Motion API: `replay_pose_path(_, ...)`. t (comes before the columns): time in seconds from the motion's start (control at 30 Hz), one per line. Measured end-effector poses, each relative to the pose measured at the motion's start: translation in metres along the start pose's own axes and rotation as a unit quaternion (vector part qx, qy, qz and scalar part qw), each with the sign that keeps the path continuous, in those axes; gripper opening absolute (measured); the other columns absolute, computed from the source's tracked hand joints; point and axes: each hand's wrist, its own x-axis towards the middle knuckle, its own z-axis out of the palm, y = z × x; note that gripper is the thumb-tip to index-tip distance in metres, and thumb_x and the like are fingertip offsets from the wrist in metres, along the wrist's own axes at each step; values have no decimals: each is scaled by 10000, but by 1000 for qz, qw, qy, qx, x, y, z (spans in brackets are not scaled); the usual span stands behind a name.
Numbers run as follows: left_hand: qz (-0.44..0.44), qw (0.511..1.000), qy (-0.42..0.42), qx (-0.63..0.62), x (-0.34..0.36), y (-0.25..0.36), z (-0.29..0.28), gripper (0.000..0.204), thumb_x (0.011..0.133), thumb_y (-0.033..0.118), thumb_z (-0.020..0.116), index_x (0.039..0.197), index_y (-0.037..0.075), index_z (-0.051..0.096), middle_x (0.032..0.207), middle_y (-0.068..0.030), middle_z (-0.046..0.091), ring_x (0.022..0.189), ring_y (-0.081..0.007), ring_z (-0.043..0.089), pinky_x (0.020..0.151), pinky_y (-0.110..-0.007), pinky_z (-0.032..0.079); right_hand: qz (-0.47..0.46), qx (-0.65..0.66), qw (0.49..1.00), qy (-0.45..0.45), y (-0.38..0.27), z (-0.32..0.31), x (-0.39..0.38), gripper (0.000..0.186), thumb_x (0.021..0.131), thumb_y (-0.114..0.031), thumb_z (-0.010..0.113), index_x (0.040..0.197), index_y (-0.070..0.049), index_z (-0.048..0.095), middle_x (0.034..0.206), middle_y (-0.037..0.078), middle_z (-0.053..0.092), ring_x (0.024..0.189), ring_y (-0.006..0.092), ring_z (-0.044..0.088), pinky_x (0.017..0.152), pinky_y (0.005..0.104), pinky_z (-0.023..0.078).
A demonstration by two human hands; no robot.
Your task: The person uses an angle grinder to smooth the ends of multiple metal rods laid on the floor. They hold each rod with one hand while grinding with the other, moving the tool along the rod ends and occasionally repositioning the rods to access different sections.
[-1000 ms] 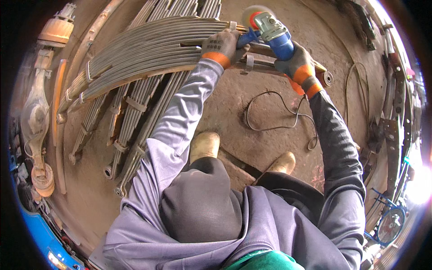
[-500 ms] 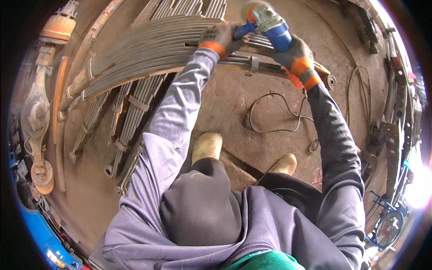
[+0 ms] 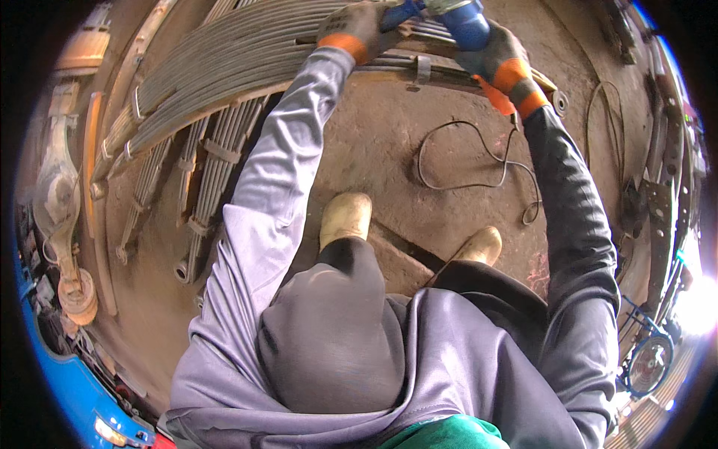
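The right hand point(image 3: 502, 63), in a grey glove with an orange cuff, is wrapped tight around the body of a blue angle grinder point(image 3: 462, 19), fingers closed over its rear end. The left hand point(image 3: 357, 28), gloved the same way, is closed on the grinder's front part at the top edge of the view; the exact piece it grips is cut off by the rim. The grinder is a stubby tool with a bright blue plastic casing and a paler grey head, and only its lower half shows. It sits directly over the leaf spring pack point(image 3: 224, 63), touching or just above it; the contact point cannot be seen.

The leaf spring pack is a long curved stack of grey steel strips, bowed upward and running from the grinder down to the left, bound by metal clips. A black power cord point(image 3: 479, 161) lies in loose loops on the brown dirt floor point(image 3: 374, 142), just below the grinder and to the right of the pack. More bundled leaf springs point(image 3: 213, 187) lie under the pack's left end, pointing toward the person. Two tan boots point(image 3: 345, 218) stand on the floor below the cord, near a flat slab. Far left of the pack lies a rusty axle housing point(image 3: 63, 224), with a blue vehicle body point(image 3: 56, 374) beyond it.
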Motion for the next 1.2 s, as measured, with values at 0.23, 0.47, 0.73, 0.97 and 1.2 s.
replay_pose_path(0.23,-85,988,-111,69,7,86,-30,359,833,415,756,1119,198,760,1034,-167,755,1016,-374,721,893,-513,564,-24,32,999,26,46,-1,-4,487,680,-400,804,1110,-181,732,951,98,784,905,292,759,854,408,583)
replay_pose_path(0.47,-41,996,-65,47,2,73,-16,379,816,395,774,1113,160,749,1090,-178,741,1019,-392,708,867,-520,558,-64,11,996,57,42,-6,-20,467,717,-343,832,1110,-118,720,929,95,773,843,272,742,812,386,571)
replay_pose_path(0.73,-24,999,-12,30,-4,10,-8,351,823,360,841,1052,107,761,943,-172,748,857,-359,729,788,-456,558,63,16,998,16,-32,-19,-19,516,677,-339,802,1135,-113,728,1012,171,765,971,364,738,879,462,563)
replay_pose_path(0.97,-15,997,-1,70,-23,23,-4,366,844,438,797,1056,141,767,942,-158,745,896,-390,715,801,-468,553,14,23,1000,15,-7,2,-36,615,669,-406,863,1201,-137,708,1086,150,764,1014,342,738,923,450,560)
replay_pose_path(1.2,-9,997,-36,61,-26,26,-17,369,834,448,803,989,117,755,879,-169,728,888,-411,700,817,-493,537,50,15,998,-24,-32,-18,-43,672,648,-472,896,1202,-141,710,1089,166,761,1036,338,736,936,450,569)
